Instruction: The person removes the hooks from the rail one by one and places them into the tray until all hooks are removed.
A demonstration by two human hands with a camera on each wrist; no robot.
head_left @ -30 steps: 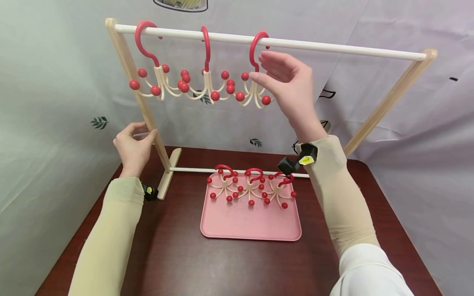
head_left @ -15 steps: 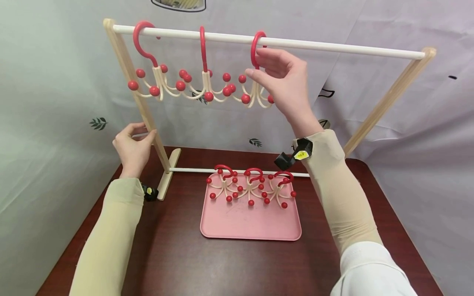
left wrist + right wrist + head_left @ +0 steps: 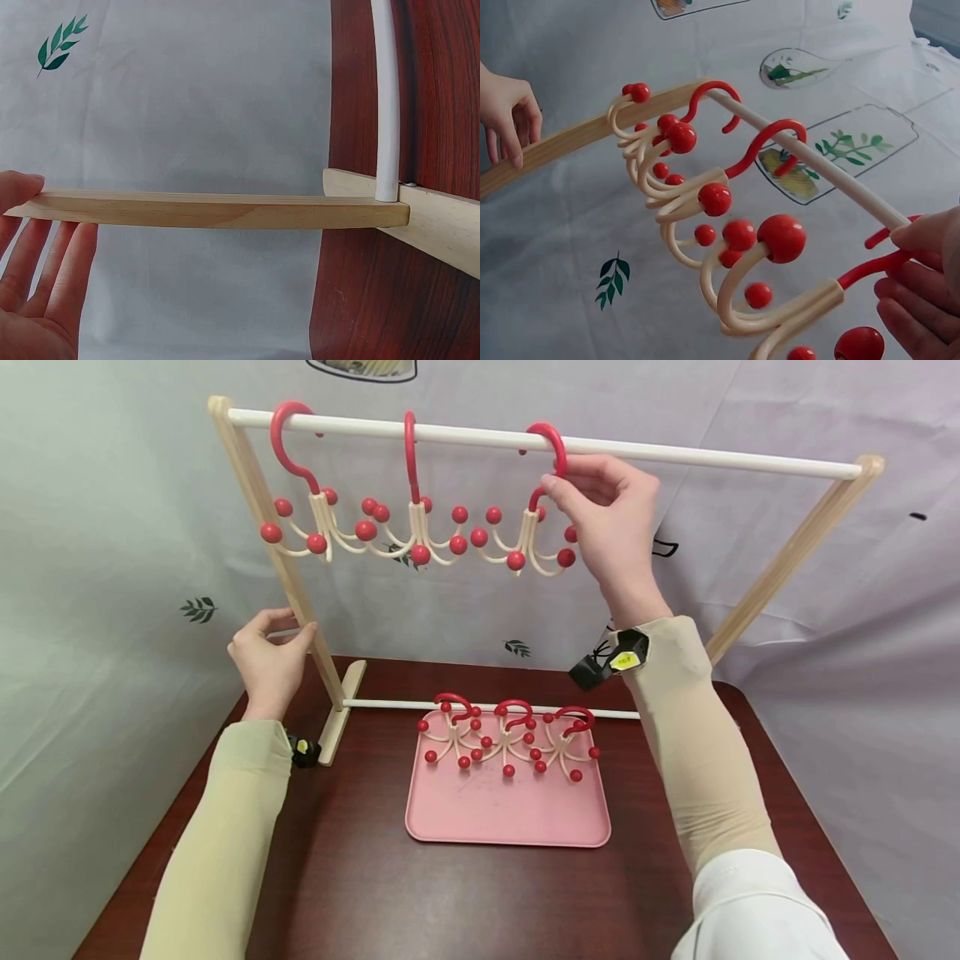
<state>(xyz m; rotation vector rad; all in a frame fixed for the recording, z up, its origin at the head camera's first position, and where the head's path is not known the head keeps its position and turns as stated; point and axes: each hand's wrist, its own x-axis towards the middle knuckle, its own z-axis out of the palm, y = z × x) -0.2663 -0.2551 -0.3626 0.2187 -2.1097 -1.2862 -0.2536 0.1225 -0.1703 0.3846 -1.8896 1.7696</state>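
Note:
My right hand (image 3: pixel 618 522) pinches the red hook (image 3: pixel 553 443) of a cream multi-arm hanger (image 3: pixel 528 531) with red ball tips. That hook sits over the white top rod (image 3: pixel 675 452) of a wooden rack. To its left on the rod hang two similar hangers, a middle one (image 3: pixel 417 522) and a far left one (image 3: pixel 319 514). Down at the left, my left hand (image 3: pixel 268 656) pinches the rack's wooden upright (image 3: pixel 225 210), its thumb on one side and fingers on the other in the left wrist view.
On the dark red-brown table (image 3: pixel 420 902) lies a pink tray (image 3: pixel 510 818) with three more such hangers (image 3: pixel 506 739) along its back edge. A lower white rod (image 3: pixel 390 703) runs behind the tray. Patterned pale cloth (image 3: pixel 465 627) covers the wall behind.
My right hand has moved right along the rod. The hook it pinches has turned, its curve now bulging to the right, and its hanger has shifted right. My left hand has stayed put.

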